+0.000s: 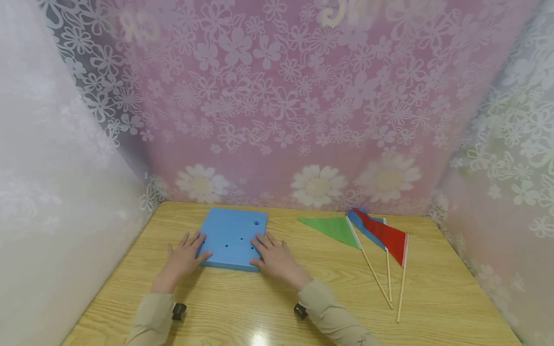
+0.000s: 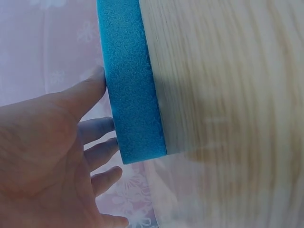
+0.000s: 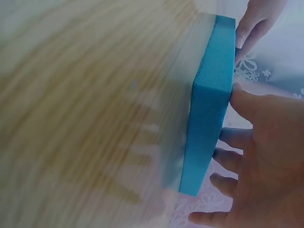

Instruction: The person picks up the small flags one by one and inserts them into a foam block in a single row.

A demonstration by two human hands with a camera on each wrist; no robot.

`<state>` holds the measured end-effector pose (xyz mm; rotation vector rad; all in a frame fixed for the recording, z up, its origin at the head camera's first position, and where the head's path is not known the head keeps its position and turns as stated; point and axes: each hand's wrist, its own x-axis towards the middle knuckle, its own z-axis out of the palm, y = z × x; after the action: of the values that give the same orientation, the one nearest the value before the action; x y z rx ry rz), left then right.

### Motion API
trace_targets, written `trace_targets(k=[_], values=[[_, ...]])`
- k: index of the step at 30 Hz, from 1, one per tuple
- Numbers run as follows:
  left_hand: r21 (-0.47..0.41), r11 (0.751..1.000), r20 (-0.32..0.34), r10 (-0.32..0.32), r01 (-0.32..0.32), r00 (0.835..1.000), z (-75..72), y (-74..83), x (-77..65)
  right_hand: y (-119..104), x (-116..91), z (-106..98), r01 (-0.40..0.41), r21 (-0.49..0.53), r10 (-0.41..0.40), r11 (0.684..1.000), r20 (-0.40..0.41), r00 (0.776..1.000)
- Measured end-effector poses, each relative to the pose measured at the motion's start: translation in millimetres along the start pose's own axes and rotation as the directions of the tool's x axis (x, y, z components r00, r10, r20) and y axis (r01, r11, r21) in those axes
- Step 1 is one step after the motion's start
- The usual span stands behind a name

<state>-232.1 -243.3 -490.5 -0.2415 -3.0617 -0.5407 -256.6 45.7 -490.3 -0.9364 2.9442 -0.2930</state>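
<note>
A flat blue foam block (image 1: 231, 226) with several small holes and one larger hole in its top lies on the wooden table, left of the middle. My left hand (image 1: 183, 258) rests on its left edge with fingers spread. On the right edge rests my right hand (image 1: 277, 259), its fingers also spread and fairly straight. In the left wrist view the thumb and fingertips touch the top of the foam block (image 2: 130, 85). The right wrist view shows the thumb and fingers on top of the block (image 3: 206, 123), with nothing gripped.
To the right lie a green pennant flag (image 1: 335, 228), a blue flag (image 1: 368, 229) and a red flag (image 1: 385, 233) on thin wooden sticks. The red one overlaps the blue. Flowered cloth (image 1: 277, 120) hangs behind the wooden table (image 1: 242, 307) and at both sides.
</note>
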Motion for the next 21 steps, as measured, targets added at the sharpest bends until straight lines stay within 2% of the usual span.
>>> trace_targets(k=[11,21], values=[[-0.03,0.999,0.017,0.023,-0.022,1.0,-1.5,12.7,-0.6,16.5,-8.3,-4.3,-0.013,0.015,0.012,1.0,0.04,0.999],[-0.052,0.993,0.03,0.109,-0.108,0.994,2.3,15.5,3.7,30.6,-20.3,-9.5,-0.005,0.039,0.003,0.999,0.045,0.999]])
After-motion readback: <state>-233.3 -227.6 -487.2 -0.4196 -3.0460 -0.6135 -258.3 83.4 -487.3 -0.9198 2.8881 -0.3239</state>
